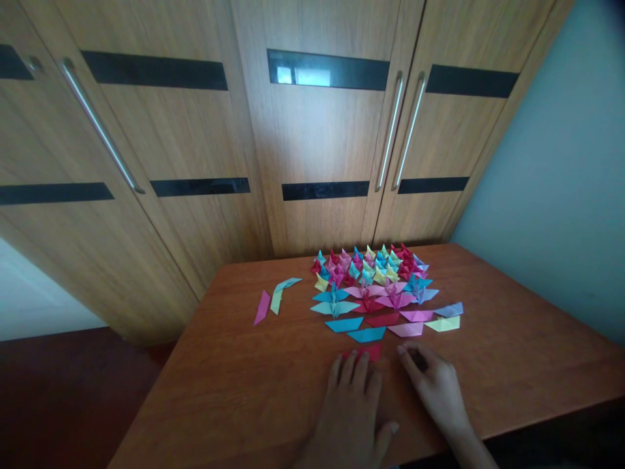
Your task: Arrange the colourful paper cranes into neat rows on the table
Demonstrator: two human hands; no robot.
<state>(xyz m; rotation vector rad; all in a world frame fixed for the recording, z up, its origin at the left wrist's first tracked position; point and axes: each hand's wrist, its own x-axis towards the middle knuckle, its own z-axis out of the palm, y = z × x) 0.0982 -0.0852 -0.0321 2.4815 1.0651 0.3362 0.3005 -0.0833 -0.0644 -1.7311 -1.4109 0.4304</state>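
My left hand (349, 410) lies palm down on the table with its fingers stretched out, the fingertips over a red folded paper strip (374, 352). Just right of that strip, my right hand (434, 384) is curled, thumb and forefinger brought together near the tabletop. Whatever those fingers hold, if anything, cannot be made out. Beyond both hands lie slanted folded strips, among them a blue one (367, 335), a pink one (406, 329) and a pale yellow one (443, 324). Behind them spread winged paper cranes, such as a light turquoise one (334, 307).
Several small folded cranes (366, 266) crowd the table's back edge. Toward the left lie a magenta strip (262, 309) and a bent green-and-turquoise strip (280, 292). The wooden table (234, 391) backs onto a wardrobe (317, 143); a pale wall (551, 195) rises at right.
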